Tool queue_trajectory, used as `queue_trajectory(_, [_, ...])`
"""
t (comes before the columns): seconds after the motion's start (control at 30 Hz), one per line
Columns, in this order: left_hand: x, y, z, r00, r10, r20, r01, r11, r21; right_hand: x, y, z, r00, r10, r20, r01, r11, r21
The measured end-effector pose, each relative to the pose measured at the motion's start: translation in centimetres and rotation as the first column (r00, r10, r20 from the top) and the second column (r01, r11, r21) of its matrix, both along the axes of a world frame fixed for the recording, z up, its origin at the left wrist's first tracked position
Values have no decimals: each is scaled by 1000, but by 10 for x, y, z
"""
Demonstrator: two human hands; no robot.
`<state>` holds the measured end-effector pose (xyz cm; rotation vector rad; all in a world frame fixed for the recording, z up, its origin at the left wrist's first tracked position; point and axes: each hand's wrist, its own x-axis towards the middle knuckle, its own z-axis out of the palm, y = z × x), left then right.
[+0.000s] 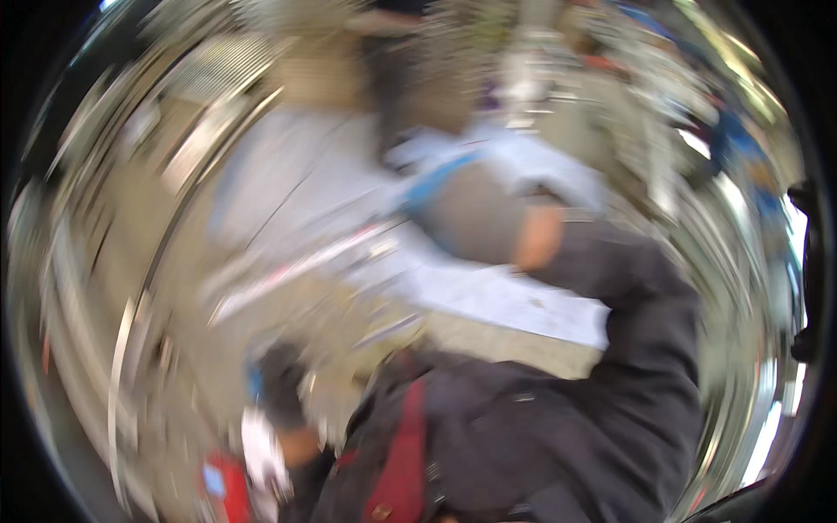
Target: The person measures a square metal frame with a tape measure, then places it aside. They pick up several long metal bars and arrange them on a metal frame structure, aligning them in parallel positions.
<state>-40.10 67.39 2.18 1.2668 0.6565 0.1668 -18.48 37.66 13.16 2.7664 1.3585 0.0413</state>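
Motion smears the whole view. My right hand, in a grey glove with blue at the finger side, reaches over white sheets. A long, thin pale strip with some red on it runs toward its fingers; whether the hand touches the strip, I cannot tell. Down at the lower left is my left hand, also in a grey and blue glove, nearest a white, cloth-like thing. The fingers of both hands are too blurred to show any grip.
A red object with a pale patch sits at the lower left. Beyond the sheets, a dark figure, apparently a person's legs, stands at the far side. Long rail-like edges curve along the left. Blurred clutter fills the far right.
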Motion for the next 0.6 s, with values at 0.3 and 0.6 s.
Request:
queue_trajectory(0.3, [-42, 33, 13, 986, 102, 131, -85, 988, -126, -15, 75, 10, 988, 148, -47, -127, 943, 307])
queue_trajectory(0.6, [-149, 112, -13, 956, 279, -92, -290, 946, -143, -66, 214, -40, 935, 342, -90, -321, 928, 187])
